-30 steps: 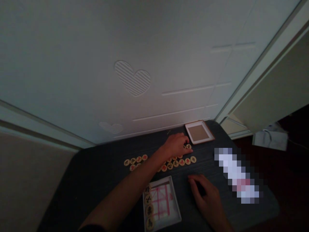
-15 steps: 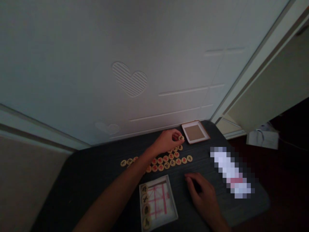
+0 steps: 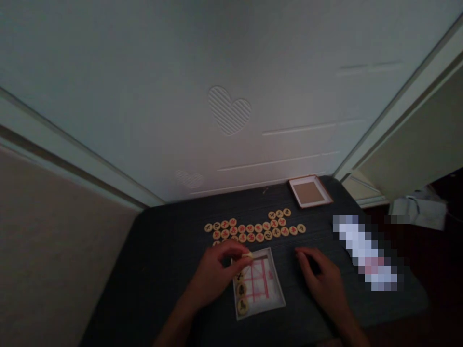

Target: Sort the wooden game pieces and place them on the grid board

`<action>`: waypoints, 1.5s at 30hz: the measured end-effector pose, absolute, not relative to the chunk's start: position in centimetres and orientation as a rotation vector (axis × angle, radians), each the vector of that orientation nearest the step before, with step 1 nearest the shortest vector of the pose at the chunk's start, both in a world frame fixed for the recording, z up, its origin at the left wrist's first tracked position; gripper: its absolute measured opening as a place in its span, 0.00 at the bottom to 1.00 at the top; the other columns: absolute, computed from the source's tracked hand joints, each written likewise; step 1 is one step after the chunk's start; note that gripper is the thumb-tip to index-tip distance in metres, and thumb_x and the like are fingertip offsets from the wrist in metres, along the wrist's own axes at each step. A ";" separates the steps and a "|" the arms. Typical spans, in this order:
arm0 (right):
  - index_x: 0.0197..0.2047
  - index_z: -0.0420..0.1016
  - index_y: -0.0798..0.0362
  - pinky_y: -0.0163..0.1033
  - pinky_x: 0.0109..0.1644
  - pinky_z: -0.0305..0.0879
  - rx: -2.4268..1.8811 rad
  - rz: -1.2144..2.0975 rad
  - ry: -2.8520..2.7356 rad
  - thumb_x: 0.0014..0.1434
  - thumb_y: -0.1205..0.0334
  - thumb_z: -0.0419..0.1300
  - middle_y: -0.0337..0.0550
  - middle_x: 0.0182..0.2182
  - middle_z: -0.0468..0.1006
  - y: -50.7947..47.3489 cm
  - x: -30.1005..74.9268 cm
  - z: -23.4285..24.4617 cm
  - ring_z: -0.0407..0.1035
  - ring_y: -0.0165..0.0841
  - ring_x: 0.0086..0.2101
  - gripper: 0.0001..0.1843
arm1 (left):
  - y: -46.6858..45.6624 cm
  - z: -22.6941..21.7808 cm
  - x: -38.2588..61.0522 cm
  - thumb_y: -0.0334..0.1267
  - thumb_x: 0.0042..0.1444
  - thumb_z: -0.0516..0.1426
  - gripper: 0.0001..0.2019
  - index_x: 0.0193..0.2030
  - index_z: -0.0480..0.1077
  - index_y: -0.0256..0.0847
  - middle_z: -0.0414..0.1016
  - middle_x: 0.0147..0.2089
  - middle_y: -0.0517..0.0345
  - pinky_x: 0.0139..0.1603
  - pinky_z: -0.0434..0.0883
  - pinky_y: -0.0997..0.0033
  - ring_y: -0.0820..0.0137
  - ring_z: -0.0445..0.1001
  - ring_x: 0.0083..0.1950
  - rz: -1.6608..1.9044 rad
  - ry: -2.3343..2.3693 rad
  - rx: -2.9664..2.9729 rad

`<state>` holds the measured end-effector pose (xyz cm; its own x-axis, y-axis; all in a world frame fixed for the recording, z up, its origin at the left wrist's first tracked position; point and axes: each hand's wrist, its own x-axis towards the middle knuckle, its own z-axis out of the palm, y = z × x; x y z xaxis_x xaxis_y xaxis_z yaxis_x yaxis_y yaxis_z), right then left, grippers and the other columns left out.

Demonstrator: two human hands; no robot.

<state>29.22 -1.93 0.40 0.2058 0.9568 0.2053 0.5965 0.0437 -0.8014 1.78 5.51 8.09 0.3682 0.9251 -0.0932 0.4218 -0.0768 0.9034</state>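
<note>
Between the thumb and fingers of my left hand [image 3: 220, 270] is a round xiangqi piece [image 3: 247, 255], held over the upper left part of a white box [image 3: 279, 288]. Inside that box, xiangqi pieces [image 3: 241, 289] with black characters line the left side, beside a folded sheet with red lines [image 3: 258, 279]. My left hand hides the box's upper left corner. To the right of the box, my right hand [image 3: 321, 274] rests on the table with its fingers curled together; whether anything is in them is hidden. Beyond the box, several red and black pieces [image 3: 251, 237] lie in uneven rows.
An upturned box lid [image 3: 308, 191] with a brown inside lies at the table's back right. A pixelated white item [image 3: 365, 253] is on the right of the dark table [image 3: 173, 246]. Behind stands a white panel [image 3: 162, 96] with embossed hearts. Papers [image 3: 419, 212] lie beyond the right edge.
My left hand has come back from the far rows to the box, carrying a piece. The right hand stays curled on the table. The view has shifted left.
</note>
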 end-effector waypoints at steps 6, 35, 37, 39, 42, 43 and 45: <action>0.47 0.81 0.49 0.43 0.45 0.76 -1.683 0.511 -1.502 0.67 0.51 0.57 0.46 0.42 0.84 -1.9 29.4 0.6 0.79 0.40 0.41 0.15 | 1.1 5.7 -0.3 0.47 0.60 0.61 0.09 0.37 0.78 0.45 0.83 0.35 0.58 0.40 0.80 0.65 0.65 0.82 0.36 0.768 1.394 1.452; 0.48 0.75 0.49 0.42 0.49 0.73 -1.409 0.680 -1.813 0.68 0.66 0.57 0.44 0.42 0.81 -0.6 19.8 3.5 0.76 0.36 0.42 0.08 | -1.7 1.9 1.3 0.41 0.62 0.59 0.11 0.50 0.72 0.43 0.76 0.43 0.54 0.42 0.76 0.63 0.64 0.76 0.41 1.024 1.754 1.810; 0.48 0.75 0.49 0.43 0.49 0.74 -1.437 0.649 -1.849 0.67 0.68 0.57 0.44 0.42 0.81 -0.4 19.3 3.1 0.76 0.37 0.43 0.09 | -1.7 1.3 1.5 0.42 0.62 0.59 0.12 0.51 0.71 0.44 0.76 0.43 0.54 0.43 0.75 0.62 0.63 0.76 0.41 0.980 1.791 1.830; 0.48 0.75 0.49 0.43 0.48 0.74 -1.467 0.617 -1.873 0.67 0.69 0.57 0.44 0.42 0.81 -0.3 18.9 2.8 0.76 0.37 0.42 0.09 | -1.6 1.0 1.7 0.43 0.62 0.60 0.13 0.52 0.71 0.44 0.76 0.43 0.54 0.44 0.75 0.60 0.62 0.76 0.42 0.935 1.810 1.854; 0.47 0.75 0.48 0.44 0.46 0.74 -1.530 0.534 -1.888 0.67 0.68 0.57 0.44 0.41 0.81 -0.4 18.6 2.6 0.76 0.39 0.42 0.08 | -1.5 0.8 1.8 0.42 0.62 0.60 0.13 0.52 0.71 0.45 0.77 0.43 0.55 0.44 0.74 0.59 0.62 0.76 0.41 0.883 1.814 1.890; 0.46 0.75 0.48 0.44 0.45 0.74 -1.549 0.508 -1.888 0.67 0.67 0.58 0.45 0.41 0.81 -0.4 18.6 2.6 0.76 0.39 0.41 0.08 | -1.4 0.8 1.8 0.41 0.62 0.60 0.13 0.52 0.71 0.46 0.77 0.44 0.55 0.44 0.74 0.59 0.62 0.76 0.40 0.873 1.808 1.898; 0.46 0.75 0.48 0.44 0.45 0.73 -1.571 0.482 -1.899 0.67 0.67 0.58 0.44 0.40 0.81 -0.4 18.4 2.7 0.75 0.40 0.41 0.07 | -1.3 0.8 1.7 0.40 0.62 0.60 0.12 0.52 0.71 0.46 0.77 0.45 0.55 0.44 0.74 0.59 0.63 0.76 0.40 0.861 1.794 1.898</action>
